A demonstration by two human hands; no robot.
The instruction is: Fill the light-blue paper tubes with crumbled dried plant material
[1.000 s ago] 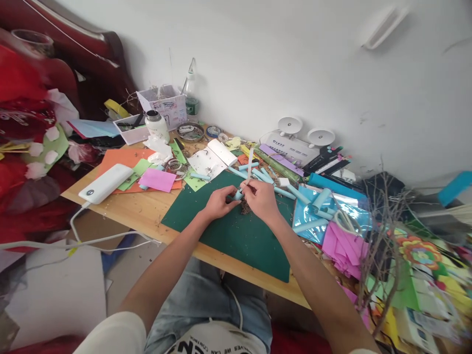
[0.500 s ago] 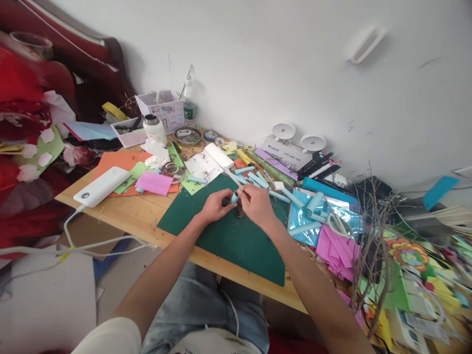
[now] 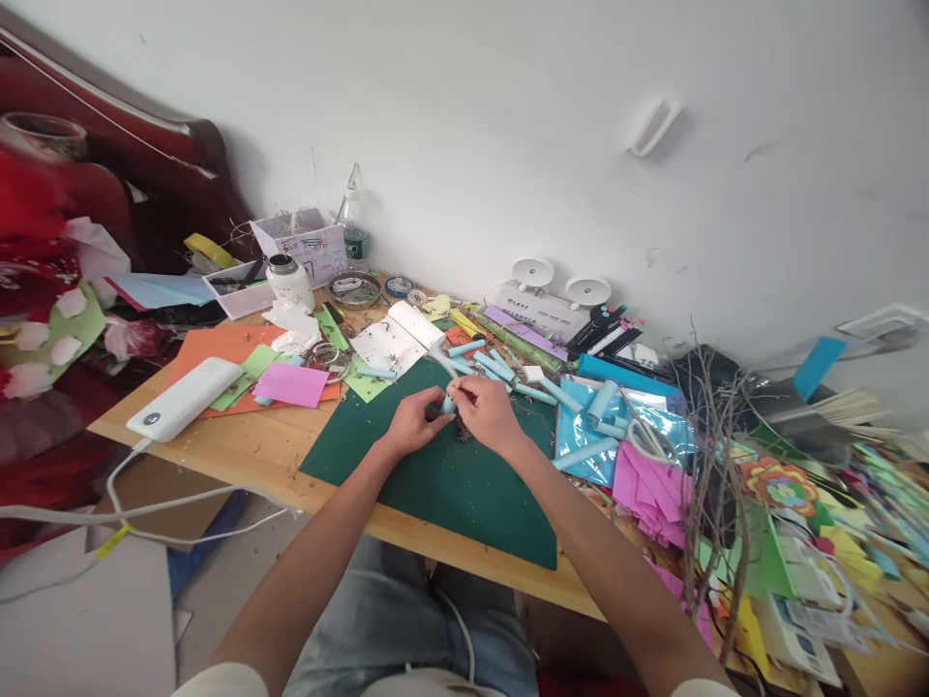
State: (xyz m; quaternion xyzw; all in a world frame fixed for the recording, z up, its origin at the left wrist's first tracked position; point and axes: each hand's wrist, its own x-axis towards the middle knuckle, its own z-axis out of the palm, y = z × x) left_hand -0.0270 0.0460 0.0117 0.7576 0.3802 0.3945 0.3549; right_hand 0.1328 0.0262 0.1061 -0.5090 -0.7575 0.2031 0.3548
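Left fingers (image 3: 434,395) gripped blue tube (image 3: 448,404); right fingers (image 3: 463,385) pinched pale strip (image 3: 442,361). White box (image 3: 538,309) near worktop's (image 3: 243,447) back edge had unreadable print.

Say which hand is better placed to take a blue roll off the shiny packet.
Probably the right hand: nearer the shiny packet and its blue rolls; the left hand is farther.

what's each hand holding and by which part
The left hand holds a blue tube by its side; the right hand pinches a pale strip at its near end.
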